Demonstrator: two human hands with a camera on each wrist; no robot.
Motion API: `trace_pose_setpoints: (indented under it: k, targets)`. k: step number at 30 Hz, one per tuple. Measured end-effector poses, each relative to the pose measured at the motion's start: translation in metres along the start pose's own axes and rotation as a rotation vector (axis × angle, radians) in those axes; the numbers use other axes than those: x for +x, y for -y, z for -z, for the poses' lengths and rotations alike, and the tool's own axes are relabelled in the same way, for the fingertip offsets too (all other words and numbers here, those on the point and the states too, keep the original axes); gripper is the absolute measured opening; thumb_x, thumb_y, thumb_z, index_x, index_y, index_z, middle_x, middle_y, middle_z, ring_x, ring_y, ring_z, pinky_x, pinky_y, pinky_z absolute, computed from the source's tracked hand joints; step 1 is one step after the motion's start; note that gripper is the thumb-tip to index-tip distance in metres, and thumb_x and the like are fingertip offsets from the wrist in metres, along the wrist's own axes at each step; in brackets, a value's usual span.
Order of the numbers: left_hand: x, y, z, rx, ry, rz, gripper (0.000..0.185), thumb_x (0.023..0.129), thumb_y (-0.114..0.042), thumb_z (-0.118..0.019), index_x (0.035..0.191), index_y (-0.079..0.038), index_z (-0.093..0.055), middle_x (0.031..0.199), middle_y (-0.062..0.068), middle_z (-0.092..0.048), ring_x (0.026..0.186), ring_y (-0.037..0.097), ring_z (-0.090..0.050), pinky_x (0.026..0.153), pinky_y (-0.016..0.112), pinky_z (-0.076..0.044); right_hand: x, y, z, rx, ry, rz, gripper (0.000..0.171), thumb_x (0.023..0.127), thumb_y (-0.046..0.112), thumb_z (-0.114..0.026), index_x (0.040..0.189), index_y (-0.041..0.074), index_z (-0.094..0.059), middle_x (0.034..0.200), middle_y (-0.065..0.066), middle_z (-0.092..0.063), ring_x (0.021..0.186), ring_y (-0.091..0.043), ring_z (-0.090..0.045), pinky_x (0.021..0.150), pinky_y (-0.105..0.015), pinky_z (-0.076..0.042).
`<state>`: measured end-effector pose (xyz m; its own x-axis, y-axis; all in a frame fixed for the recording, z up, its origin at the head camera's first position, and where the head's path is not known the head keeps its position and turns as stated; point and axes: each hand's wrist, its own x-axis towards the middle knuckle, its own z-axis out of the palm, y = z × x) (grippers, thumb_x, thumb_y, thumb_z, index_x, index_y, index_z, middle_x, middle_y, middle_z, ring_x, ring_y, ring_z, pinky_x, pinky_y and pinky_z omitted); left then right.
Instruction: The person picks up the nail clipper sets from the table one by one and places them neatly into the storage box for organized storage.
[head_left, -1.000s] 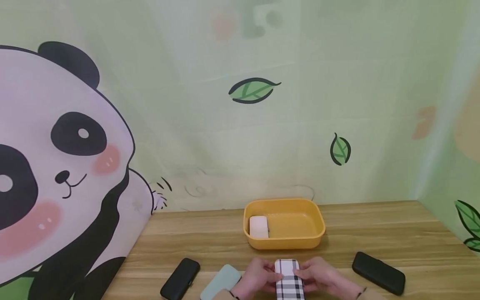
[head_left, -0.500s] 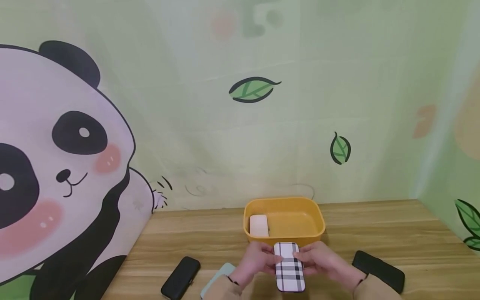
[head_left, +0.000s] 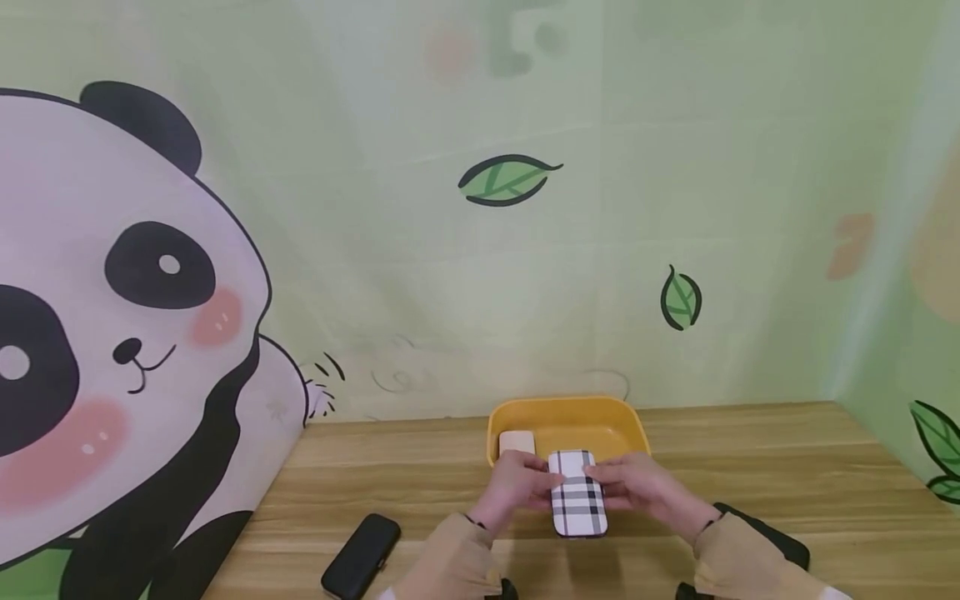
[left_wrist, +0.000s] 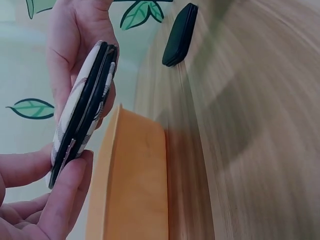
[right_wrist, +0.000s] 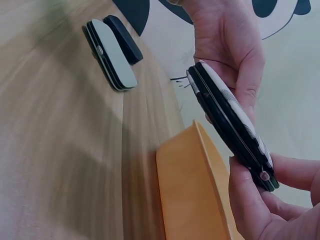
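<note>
Both hands hold a plaid black-and-white zippered case [head_left: 578,498] by its long sides, level, above the table at the near rim of a yellow tray [head_left: 564,406]. My left hand [head_left: 527,487] grips its left edge and my right hand [head_left: 627,488] its right edge. In the left wrist view the case [left_wrist: 84,111] shows edge-on, zipper closed, beside the tray wall [left_wrist: 135,180]. The right wrist view shows the same case [right_wrist: 229,124] raised over the tray [right_wrist: 192,192]. A white case [head_left: 516,441] lies in the tray's left part.
A black case [head_left: 362,554] lies at the front left of the wooden table. Another black case [head_left: 783,546] lies at the right, partly behind my right sleeve. A mint case [right_wrist: 113,56] lies beside a black one [right_wrist: 123,39]. A panda wall stands close behind.
Both hands have carried the plaid case up and away from the table's front edge, to the tray's near rim. The mint case is now hidden behind my left arm in the head view.
</note>
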<state>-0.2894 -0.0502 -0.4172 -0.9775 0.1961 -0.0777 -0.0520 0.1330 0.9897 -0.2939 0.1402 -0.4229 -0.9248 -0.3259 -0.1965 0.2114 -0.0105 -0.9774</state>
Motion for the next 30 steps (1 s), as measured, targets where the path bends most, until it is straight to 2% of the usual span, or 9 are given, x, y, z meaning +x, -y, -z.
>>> trace_pose_setpoints:
  k: [3,8,14,20,30]
  targets:
    - [0.004,-0.001,0.0,-0.007,-0.025,0.001,0.02,0.077,0.002,-0.068,0.092,0.013,-0.06,0.074,0.016,-0.063,0.063,0.024,-0.062,0.059,0.043,-0.051,0.005,0.001,-0.001,-0.01,-0.041,-0.004,0.038,0.088,0.01,-0.059,0.11,-0.019,-0.049,0.085,-0.012,-0.063,0.078,-0.023,-0.061,0.07,-0.037,-0.05]
    - [0.013,0.0,0.0,-0.013,-0.05,0.012,0.023,0.078,0.001,-0.068,0.095,0.013,-0.058,0.074,0.016,-0.063,0.064,0.022,-0.062,0.06,0.041,-0.051,0.012,0.004,-0.004,-0.026,-0.093,-0.013,0.035,0.088,0.01,-0.058,0.109,-0.018,-0.05,0.083,-0.01,-0.062,0.076,-0.022,-0.061,0.067,-0.037,-0.051]
    - [0.022,-0.001,0.003,0.005,-0.051,0.009,0.023,0.078,-0.002,-0.069,0.095,0.011,-0.06,0.073,0.016,-0.063,0.064,0.022,-0.062,0.06,0.039,-0.051,0.019,0.008,-0.004,-0.033,-0.114,-0.022,0.035,0.089,0.009,-0.057,0.11,-0.019,-0.049,0.083,-0.011,-0.063,0.076,-0.023,-0.061,0.067,-0.036,-0.051]
    - [0.025,-0.003,0.005,0.029,-0.041,-0.009,0.025,0.08,-0.005,-0.067,0.097,0.012,-0.059,0.073,0.014,-0.063,0.063,0.022,-0.062,0.059,0.037,-0.052,0.027,0.011,-0.001,-0.043,-0.139,-0.04,0.033,0.089,0.01,-0.057,0.108,-0.016,-0.053,0.082,-0.012,-0.063,0.074,-0.022,-0.061,0.066,-0.036,-0.051]
    - [0.03,-0.004,0.008,0.078,-0.054,-0.035,0.024,0.084,-0.011,-0.064,0.096,0.01,-0.061,0.072,0.01,-0.062,0.062,0.02,-0.062,0.056,0.032,-0.052,0.036,0.016,0.002,-0.048,-0.142,-0.036,0.036,0.089,0.01,-0.057,0.113,-0.016,-0.049,0.08,-0.01,-0.063,0.072,-0.02,-0.061,0.065,-0.034,-0.051]
